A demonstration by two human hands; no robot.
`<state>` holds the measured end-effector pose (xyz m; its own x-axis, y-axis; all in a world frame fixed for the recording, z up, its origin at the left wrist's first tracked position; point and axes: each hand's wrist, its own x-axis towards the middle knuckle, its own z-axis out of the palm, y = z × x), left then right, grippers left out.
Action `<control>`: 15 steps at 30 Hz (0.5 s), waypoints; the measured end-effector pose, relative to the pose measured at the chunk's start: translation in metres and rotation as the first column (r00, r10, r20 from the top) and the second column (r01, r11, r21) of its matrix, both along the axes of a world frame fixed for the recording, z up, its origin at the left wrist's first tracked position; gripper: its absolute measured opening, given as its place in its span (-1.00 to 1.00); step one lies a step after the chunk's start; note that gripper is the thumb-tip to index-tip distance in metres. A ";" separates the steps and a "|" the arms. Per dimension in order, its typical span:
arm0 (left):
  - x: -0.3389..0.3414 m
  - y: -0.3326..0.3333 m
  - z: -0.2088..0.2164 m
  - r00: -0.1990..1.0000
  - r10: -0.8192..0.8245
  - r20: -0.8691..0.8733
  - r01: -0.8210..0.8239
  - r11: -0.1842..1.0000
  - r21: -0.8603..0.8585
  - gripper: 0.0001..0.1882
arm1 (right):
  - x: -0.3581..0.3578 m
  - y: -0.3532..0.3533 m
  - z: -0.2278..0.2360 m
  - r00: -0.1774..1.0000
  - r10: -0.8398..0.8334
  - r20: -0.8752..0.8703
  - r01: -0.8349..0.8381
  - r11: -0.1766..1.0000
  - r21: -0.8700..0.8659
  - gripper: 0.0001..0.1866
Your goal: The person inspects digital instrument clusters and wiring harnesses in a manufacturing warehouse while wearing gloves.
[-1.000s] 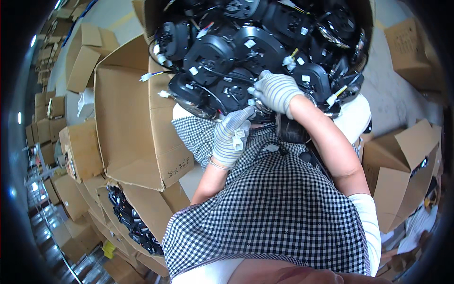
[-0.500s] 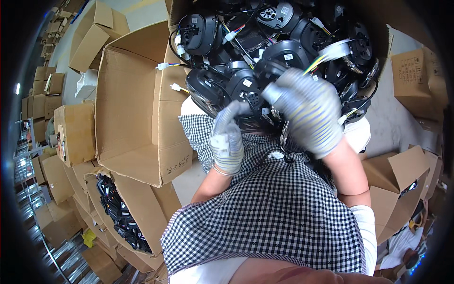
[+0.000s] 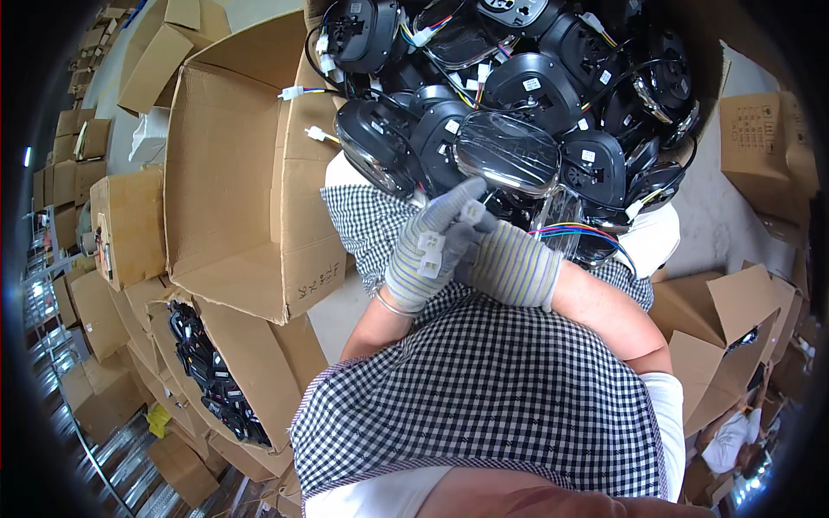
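Brown cardboard boxes (image 3: pixel 224 181) stand around me on the grey floor (image 3: pixel 708 207). My left hand (image 3: pixel 413 263), in a striped grey glove (image 3: pixel 404 285), is curled nearly closed around small white plastic connectors (image 3: pixel 430 244). My right hand (image 3: pixel 516 269), gloved alike, meets it half closed; I cannot tell what it grips. Black rounded plastic housings (image 3: pixel 533 91) with coloured wires (image 3: pixel 587 230) lie heaped just beyond both hands.

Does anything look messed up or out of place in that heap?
Nothing looks spilled or clearly broken. The black units lie jumbled at mixed angles, though, and two white plugs on loose wires poke out past the heap's left side, toward the open carton, which looks untidy.
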<state>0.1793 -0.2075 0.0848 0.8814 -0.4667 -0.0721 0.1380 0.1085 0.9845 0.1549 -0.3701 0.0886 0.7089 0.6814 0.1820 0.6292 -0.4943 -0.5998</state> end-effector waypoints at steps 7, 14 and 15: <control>0.002 0.010 -0.001 0.996 0.054 -0.066 -0.048 0.995 0.090 -0.52 | 0.003 -0.049 0.035 0.936 0.029 -0.350 0.132 0.894 0.429 -0.80; 0.002 0.004 -0.004 0.935 -0.012 0.355 -0.119 0.931 0.345 -0.66 | 0.007 -0.051 0.032 0.630 -0.105 -0.769 0.402 0.892 0.207 -0.70; 0.005 0.005 -0.007 0.844 -0.153 0.514 -0.096 0.900 0.425 -0.68 | 0.008 -0.053 0.028 0.542 0.016 -0.840 0.357 0.901 0.248 -0.70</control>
